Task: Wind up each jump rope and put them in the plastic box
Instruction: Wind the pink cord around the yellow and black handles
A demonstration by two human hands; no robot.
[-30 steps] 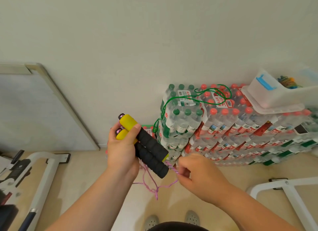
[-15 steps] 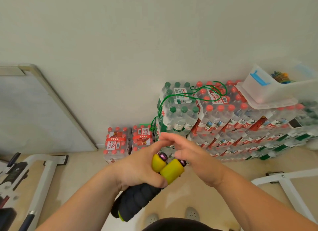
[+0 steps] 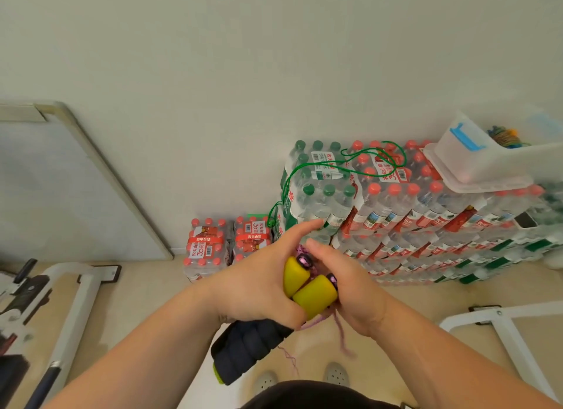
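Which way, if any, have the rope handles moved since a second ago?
Yes. The handles have dropped lower against the bottle stack, and their black ends now point down-left instead of down-right.

Left hand (image 3: pixel 259 286) and right hand (image 3: pixel 356 296), both gripping the jump rope (image 3: pixel 313 294), sit in open air near centre. Way up-right to plastic box (image 3: pixel 502 165) is free above the bottle stack (image 3: pixel 426 226). Box top open, one wound rope (image 3: pixel 505 136) at its far right end, wall (image 3: pixel 274 58) close behind. Green rope (image 3: pixel 316 166) lies loose over the stack's left top, in the way there. Low down: small bottle packs (image 3: pixel 210 250) left of stack, leaning board (image 3: pixel 76 189) far left, gym frame (image 3: pixel 76 293) near left, white frame (image 3: pixel 511 335) near right. Open floor (image 3: pixel 146 302) between them.
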